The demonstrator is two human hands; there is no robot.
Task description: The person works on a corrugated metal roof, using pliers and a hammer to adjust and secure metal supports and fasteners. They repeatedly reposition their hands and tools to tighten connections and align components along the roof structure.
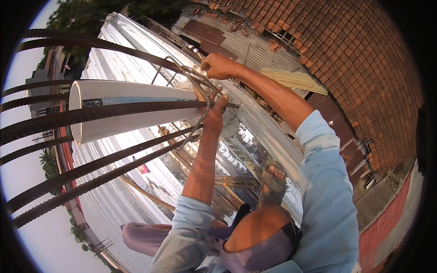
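Observation:
My right hand [220,66] is closed round a short tool [196,51] with a shiny metal end, which points up and to the left. What kind of tool it is I cannot tell. Below it, my left hand [213,113] reaches in at the base of the steel bars, its fingers curled at a bent steel stirrup [196,84]. The stirrup loops round the ribbed rebars [114,110]. Between the bars lies a wide white plastic pipe [136,96] with a blue printed stripe; its open end faces left, and its other end meets my left hand.
Shiny corrugated metal sheeting [107,195] spreads beneath the bars. A pale concrete edge [268,132] runs diagonally past my bare foot [276,172]. Beyond it, lower down, are a tiled roof [359,68] and rusty sheets [205,35]. Several rebar ends jut out to the left.

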